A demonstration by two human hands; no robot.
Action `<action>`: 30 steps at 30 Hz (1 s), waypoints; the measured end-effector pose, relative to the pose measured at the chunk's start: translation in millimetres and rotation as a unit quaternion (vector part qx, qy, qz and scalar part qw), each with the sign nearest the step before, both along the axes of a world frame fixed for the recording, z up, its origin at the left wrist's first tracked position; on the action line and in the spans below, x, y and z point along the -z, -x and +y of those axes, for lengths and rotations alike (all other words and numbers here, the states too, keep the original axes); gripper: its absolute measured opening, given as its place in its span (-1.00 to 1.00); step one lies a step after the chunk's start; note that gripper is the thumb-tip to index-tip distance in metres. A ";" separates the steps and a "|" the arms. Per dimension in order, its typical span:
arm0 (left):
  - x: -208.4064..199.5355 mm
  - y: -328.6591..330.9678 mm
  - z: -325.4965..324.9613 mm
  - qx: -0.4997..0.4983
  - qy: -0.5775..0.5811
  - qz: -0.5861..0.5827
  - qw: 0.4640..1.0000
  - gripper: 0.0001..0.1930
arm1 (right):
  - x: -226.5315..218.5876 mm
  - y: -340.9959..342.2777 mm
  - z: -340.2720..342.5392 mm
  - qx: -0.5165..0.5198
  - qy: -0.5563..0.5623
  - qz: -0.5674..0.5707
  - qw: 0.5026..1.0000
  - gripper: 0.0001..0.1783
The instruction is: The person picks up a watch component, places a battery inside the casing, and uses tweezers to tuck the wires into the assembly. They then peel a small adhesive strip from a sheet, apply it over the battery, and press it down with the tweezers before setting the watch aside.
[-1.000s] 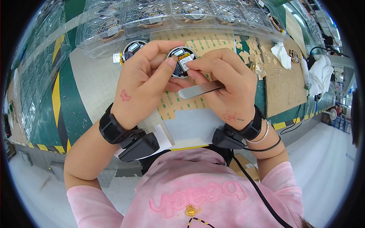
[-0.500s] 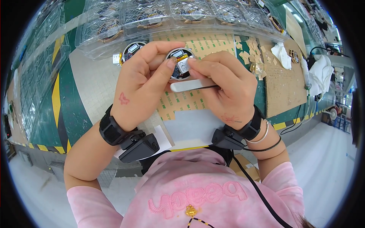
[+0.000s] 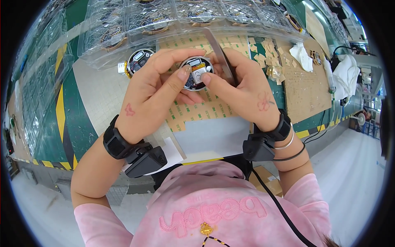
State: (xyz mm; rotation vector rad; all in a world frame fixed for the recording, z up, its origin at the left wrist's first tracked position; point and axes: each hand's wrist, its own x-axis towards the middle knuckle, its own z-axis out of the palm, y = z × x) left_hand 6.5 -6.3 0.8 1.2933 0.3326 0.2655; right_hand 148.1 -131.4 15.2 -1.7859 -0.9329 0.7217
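Pinching the round device [image 3: 196, 73] between thumb and curled fingers, the left hand [image 3: 149, 88] holds it up over the desk [image 3: 78, 117], back of the hand facing up. Right hand [image 3: 249, 88] mirrors it, thumb tip on the device's silvery pouch [image 3: 199, 77], fingers bent around metal tweezers [image 3: 219, 51] that poke up and away. Can't see the tweezers' near end, and the device's rim is partly covered by fingers.
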 end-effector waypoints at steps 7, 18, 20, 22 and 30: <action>0.3 2.2 0.4 0.005 -0.001 -0.018 1.000 -0.67 | -7.6 -3.7 -1.8 -0.081 0.115 0.009 0.990 -0.80; 0.1 3.1 -2.6 0.019 -0.107 -0.013 0.994 -0.64 | 2.3 2.1 -4.1 -0.048 0.044 0.106 0.992 -0.69; -0.4 4.0 -3.5 0.028 -0.101 0.007 0.994 -0.63 | 4.0 3.6 -4.2 -0.049 0.033 0.108 0.992 -0.69; 2.2 3.6 -4.8 0.020 -0.080 -0.006 0.997 -0.63 | 5.1 4.9 -4.6 -0.050 0.008 0.110 0.993 -0.69; -4.0 4.6 -3.9 0.024 -0.041 -0.002 0.999 -0.67 | -2.6 3.1 -7.5 -0.090 0.075 0.108 0.987 -0.67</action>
